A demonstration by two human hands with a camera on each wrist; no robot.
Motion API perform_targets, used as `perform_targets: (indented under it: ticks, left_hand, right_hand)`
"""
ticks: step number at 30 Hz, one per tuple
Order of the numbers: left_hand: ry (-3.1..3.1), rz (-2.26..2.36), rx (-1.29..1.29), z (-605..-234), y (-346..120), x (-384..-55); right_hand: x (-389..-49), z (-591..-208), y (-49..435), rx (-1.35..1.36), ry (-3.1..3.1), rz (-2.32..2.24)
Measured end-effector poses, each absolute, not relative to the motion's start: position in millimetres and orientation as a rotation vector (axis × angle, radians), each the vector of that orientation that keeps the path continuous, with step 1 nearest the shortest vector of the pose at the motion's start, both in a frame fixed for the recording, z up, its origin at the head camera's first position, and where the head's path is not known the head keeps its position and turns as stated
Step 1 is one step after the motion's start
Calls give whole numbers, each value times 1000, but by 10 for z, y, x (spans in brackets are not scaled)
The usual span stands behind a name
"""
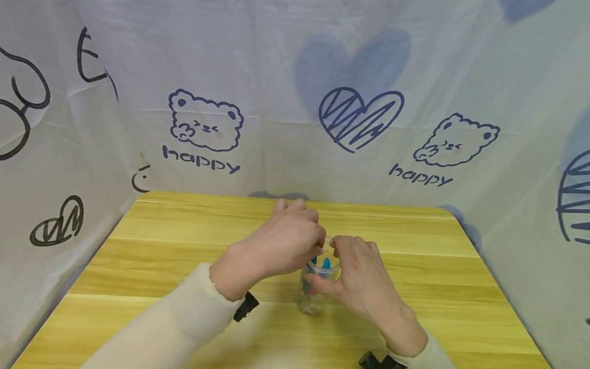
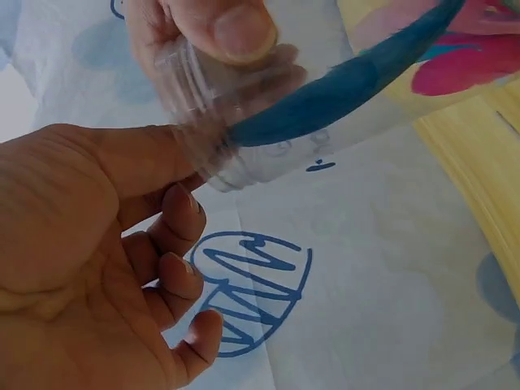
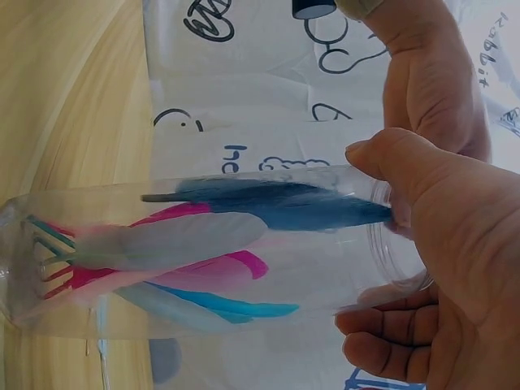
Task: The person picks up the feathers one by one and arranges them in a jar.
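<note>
A clear plastic jar (image 1: 310, 303) stands upright on the table, with its mouth open. My right hand (image 1: 361, 274) grips it around the rim, thumb on the near side. Over the mouth, my left hand (image 1: 290, 238) pinches the tip of a dark blue feather (image 3: 276, 205), whose length hangs inside the jar. Lower in the jar are a pale grey-white feather (image 3: 191, 240), pink feathers (image 3: 227, 270) and a bright blue feather (image 3: 244, 305). In the left wrist view, the other fingers of the left hand (image 2: 73, 219) curl loosely below the jar's threaded neck.
The wood-grain table (image 1: 184, 225) extends around the jar on all sides. White cloth (image 1: 276, 66) printed with hearts and bears hangs behind the table and along both sides. Black camera mounts (image 1: 246, 306) sit at both wrists.
</note>
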State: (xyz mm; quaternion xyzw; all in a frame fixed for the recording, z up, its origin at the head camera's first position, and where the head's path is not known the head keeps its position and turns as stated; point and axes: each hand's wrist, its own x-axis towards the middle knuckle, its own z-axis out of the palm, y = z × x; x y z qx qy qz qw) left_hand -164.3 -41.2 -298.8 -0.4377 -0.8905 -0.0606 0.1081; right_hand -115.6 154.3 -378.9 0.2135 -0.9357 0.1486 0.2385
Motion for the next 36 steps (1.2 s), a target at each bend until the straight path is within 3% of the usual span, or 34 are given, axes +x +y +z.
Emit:
perform_targets:
  ticks: [21, 36]
  left_hand:
    - [-2320, 100, -1437, -2931, -357, -1581]
    - [-2410, -127, -1331, -3061, -468, -1684]
  right_hand:
    - [-1165, -3812, 1529, 591, -2538, 444]
    - [-1177, -3828, 1536, 598, -2536, 385]
